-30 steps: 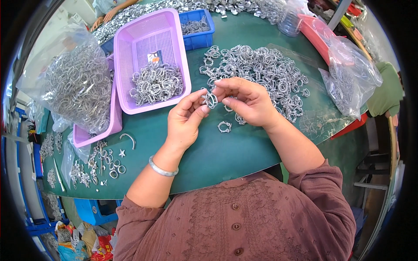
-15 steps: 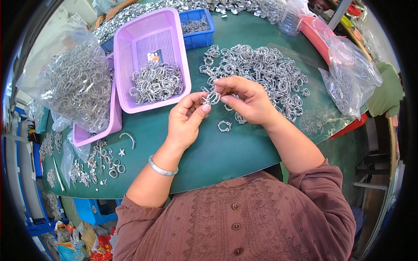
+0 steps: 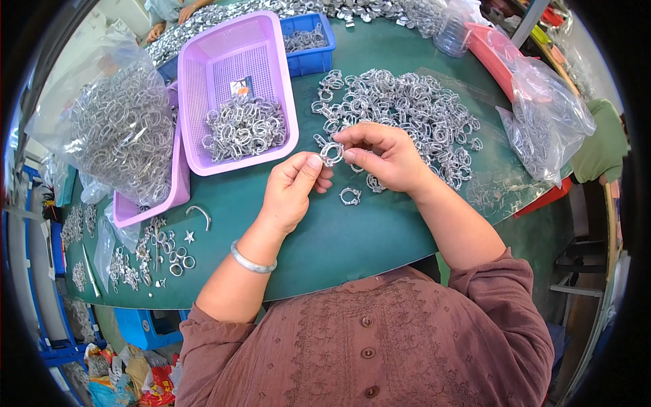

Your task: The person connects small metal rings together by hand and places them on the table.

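Between my two hands is a small silver metal ring (image 3: 332,154), its round opening turned up toward me. My left hand (image 3: 293,184) pinches the ring's left side between thumb and fingers. On the opposite side, the thumb and forefinger of my right hand (image 3: 388,157) close on its right edge. A wide heap of similar silver rings (image 3: 413,112) lies just beyond my right hand. One single ring (image 3: 350,197) rests apart on the green table (image 3: 339,244), below my hands.
Left of the heap stands a purple basket (image 3: 290,129) partly filled with rings, beside a blue bin (image 3: 331,47). A stuffed clear bag (image 3: 122,129) sits in another purple basket (image 3: 152,216). Loose rings (image 3: 178,261) lie at left; a clear bag (image 3: 549,122) at right. Someone's hand (image 3: 157,30) shows far left.
My left thumb has moved up along the ring and its fingers have shifted beneath. The ring has turned so its opening shows more fully. My right hand has barely moved.
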Demonstrator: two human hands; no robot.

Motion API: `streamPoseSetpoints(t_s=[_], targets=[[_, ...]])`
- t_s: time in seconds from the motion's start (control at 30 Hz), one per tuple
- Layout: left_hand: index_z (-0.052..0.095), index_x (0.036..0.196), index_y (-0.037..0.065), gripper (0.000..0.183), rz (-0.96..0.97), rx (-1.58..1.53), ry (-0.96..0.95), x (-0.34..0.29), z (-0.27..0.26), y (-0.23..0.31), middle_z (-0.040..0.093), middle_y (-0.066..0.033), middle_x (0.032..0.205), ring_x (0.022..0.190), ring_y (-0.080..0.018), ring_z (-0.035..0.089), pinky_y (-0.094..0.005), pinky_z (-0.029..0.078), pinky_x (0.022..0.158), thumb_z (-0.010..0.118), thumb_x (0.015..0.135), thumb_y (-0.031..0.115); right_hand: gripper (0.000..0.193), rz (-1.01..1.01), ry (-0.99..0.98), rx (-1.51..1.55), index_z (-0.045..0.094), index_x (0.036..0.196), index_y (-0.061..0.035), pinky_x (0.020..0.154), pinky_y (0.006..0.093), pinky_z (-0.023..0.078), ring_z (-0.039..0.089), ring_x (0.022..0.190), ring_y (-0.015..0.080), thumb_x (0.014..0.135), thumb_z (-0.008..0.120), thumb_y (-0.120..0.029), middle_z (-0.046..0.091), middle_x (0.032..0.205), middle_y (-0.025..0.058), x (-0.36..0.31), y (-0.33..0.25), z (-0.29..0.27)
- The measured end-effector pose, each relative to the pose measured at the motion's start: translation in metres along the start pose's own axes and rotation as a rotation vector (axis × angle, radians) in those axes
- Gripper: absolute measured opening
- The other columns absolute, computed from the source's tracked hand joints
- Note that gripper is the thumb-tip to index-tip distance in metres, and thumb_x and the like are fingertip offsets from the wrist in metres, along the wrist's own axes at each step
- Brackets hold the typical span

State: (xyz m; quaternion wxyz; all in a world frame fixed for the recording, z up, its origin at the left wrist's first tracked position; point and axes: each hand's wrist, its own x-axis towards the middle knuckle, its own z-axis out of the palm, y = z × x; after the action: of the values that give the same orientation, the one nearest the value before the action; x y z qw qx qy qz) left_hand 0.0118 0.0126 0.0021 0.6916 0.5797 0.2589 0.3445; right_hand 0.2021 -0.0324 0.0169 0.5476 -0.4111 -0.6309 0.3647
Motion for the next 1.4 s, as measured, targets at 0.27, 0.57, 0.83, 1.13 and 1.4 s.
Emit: streamPoseSetpoints(t_s=[0.27,0.57,0.83,1.13,1.4], targets=[[0.061,0.09,0.003,0.032,-0.113,-0.107,-0.016,0.0007,-0.0017,0.0011,0.06,-0.0037,0.078,0.067,-0.0116,0.054,-0.0254,0.046,0.063,0.047,0.094,0.031,0.019,0.09,-0.042,0.13,0.061,0.102,0.0011,0.071,0.0216,0.046,0.057,0.081,0.0074,0.084,0.058,-0.001,0.062,0.091,0.0032,0.0,-0.0042,-0.0002],[0.061,0.088,0.004,0.032,-0.177,-0.16,-0.025,0.0006,-0.0023,0.0033,0.06,-0.0038,0.076,0.066,-0.012,0.055,-0.025,0.045,0.062,0.046,0.094,0.033,0.02,0.103,-0.049,0.098,0.061,0.103,0.0012,0.07,0.0215,0.046,0.056,0.08,0.0066,0.084,0.056,0.0,0.062,0.09,0.0023,0.0,-0.0039,-0.0005],[0.06,0.087,0.005,0.033,-0.213,-0.208,-0.019,0.0004,-0.0016,0.0041,0.061,-0.0034,0.075,0.065,-0.0119,0.055,-0.0251,0.046,0.061,0.046,0.094,0.034,0.02,0.113,-0.042,0.088,0.061,0.103,0.0006,0.067,0.0216,0.047,0.056,0.074,0.0074,0.084,0.055,-0.001,0.062,0.088,0.0024,-0.0001,-0.0038,-0.0001],[0.06,0.087,0.004,0.036,-0.242,-0.202,-0.017,0.0002,-0.0012,0.0056,0.059,-0.0029,0.075,0.065,-0.0113,0.054,-0.0242,0.045,0.062,0.046,0.093,0.036,0.019,0.104,-0.047,0.081,0.061,0.102,0.0003,0.065,0.0215,0.046,0.055,0.072,0.0076,0.084,0.055,-0.001,0.061,0.086,0.0024,0.0005,-0.0041,-0.0002],[0.06,0.086,0.004,0.036,-0.27,-0.242,-0.025,0.0015,-0.0025,0.0049,0.059,-0.0032,0.075,0.065,-0.0117,0.055,-0.0245,0.045,0.062,0.047,0.093,0.036,0.016,0.059,-0.042,0.025,0.063,0.098,0.0,0.066,0.0215,0.046,0.056,0.074,0.0074,0.083,0.057,-0.001,0.063,0.085,0.0029,0.0006,-0.0022,-0.001]])
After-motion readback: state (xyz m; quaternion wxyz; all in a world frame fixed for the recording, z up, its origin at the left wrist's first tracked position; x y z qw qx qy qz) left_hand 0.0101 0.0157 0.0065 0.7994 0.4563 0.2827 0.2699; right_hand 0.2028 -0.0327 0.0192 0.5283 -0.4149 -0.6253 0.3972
